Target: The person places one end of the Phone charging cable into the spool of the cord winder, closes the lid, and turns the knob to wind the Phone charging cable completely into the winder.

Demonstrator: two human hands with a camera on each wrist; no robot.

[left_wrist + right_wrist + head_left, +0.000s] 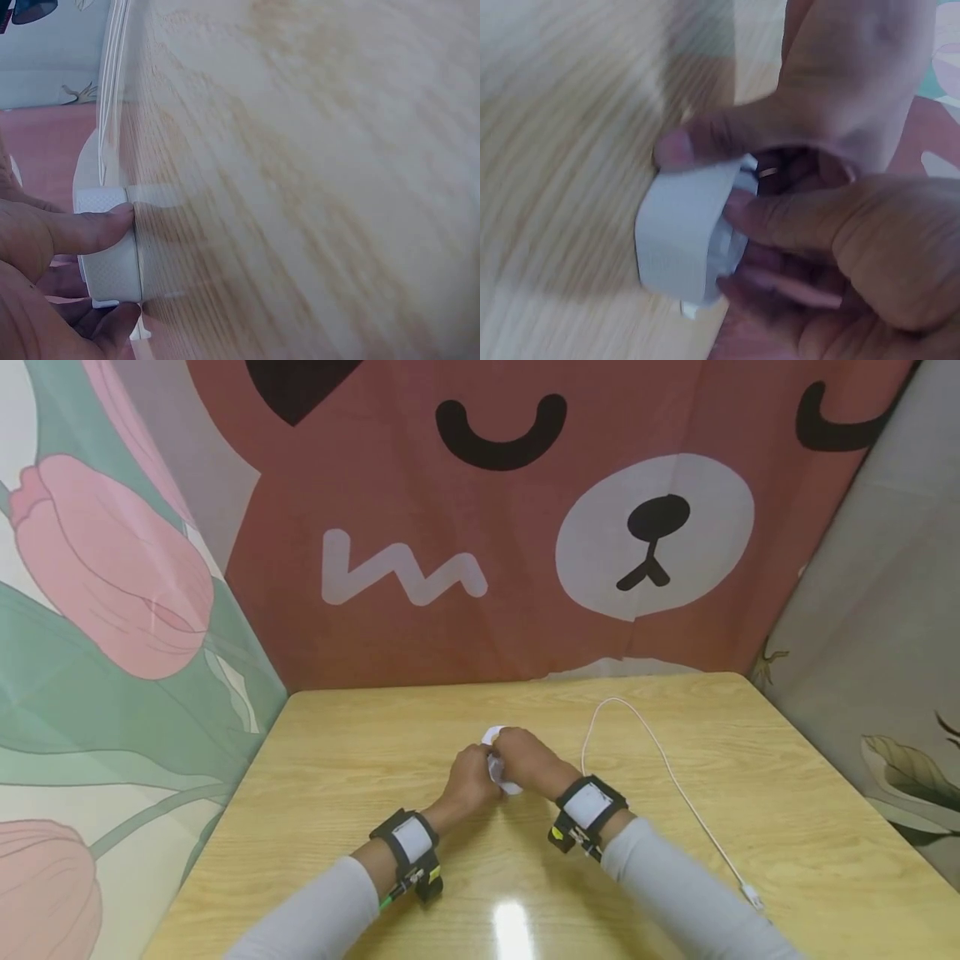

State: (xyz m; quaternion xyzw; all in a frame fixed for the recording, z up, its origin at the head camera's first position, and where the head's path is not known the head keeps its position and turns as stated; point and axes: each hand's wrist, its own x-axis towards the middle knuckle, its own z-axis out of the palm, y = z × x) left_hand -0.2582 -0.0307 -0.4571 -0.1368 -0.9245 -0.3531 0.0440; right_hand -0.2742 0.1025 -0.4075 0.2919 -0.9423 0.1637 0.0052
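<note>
Before you stands the desk (pixel 360 727), with a cloth (pixel 390 468) behind it. Near the desk's middle, the held object (pixel 671 232) is between your left hand (pixel 472 781) and your right hand (pixel 532 764). To the right of your right hand lies the cable (pixel 667 764), with its plug (pixel 752 896) at the nearer end.

Held piece (pixel 675 232): on my feed, looked like matt plastic, outer band finely textured.
Tabletop (pixel 360 735): showed me wood grain under a glossy, reflective finish.
Backdrop (pixel 412 643): looked like matt cloth, lightly creased.
Sleeves (pixel 667 877): appeared as matt cloth.
Cable plug (pixel 751 895): looked like plastic.
</note>
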